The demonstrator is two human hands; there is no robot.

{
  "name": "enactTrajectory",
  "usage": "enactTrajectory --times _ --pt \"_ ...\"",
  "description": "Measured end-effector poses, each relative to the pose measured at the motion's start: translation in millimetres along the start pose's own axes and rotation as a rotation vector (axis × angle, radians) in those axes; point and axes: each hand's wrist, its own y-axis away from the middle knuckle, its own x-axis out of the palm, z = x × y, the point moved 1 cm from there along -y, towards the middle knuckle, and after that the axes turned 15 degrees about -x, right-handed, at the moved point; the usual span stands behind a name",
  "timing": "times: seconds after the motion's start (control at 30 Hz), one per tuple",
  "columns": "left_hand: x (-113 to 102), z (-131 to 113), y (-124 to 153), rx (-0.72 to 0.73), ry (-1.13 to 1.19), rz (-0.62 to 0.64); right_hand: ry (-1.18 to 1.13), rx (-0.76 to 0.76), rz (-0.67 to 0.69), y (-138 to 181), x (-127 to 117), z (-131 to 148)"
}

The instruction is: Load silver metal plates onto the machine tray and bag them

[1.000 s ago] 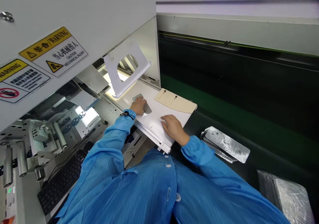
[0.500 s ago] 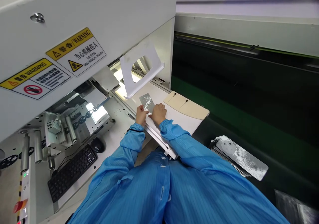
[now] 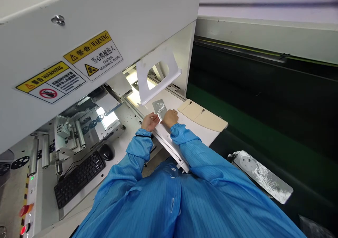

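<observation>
Both hands, left hand [image 3: 150, 121] and right hand [image 3: 170, 118], pinch the silver plate [image 3: 160, 108] by its near end; its long axis runs away toward the machine opening.

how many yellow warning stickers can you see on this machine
2. One warning sticker sits mid-panel on the machine's white housing; the other is lower left of it. More may be hidden out of frame.
</observation>
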Motion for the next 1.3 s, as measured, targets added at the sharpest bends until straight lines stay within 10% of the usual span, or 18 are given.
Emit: enactTrajectory --times 0.27,0.63,0.97,1.1,1.2,1.3 --pt "-2 13 2 0.163 0.034 -0.032 -0.011 -0.049 -0.085 1 9 11" --pt "-6 -3 -12 -0.007 -0.007 0.039 0.022 -0.161 0.002 -28 -3 14" --pt "16 31 5 0.136 -0.409 0.212 0.141 -0.479 0.010 36 -28 -19" --pt "-15 60 29 0.220 -0.648 0.370 0.269 -0.594 -0.190 91 -25 -76" --pt "-63 90 40 0.011 -0.867 0.609 0.318 -0.593 -0.349 125 -9 -119" --pt "-120 119 29 -0.200 -0.875 0.558 0.326 -0.575 -0.334 138 10 -138"
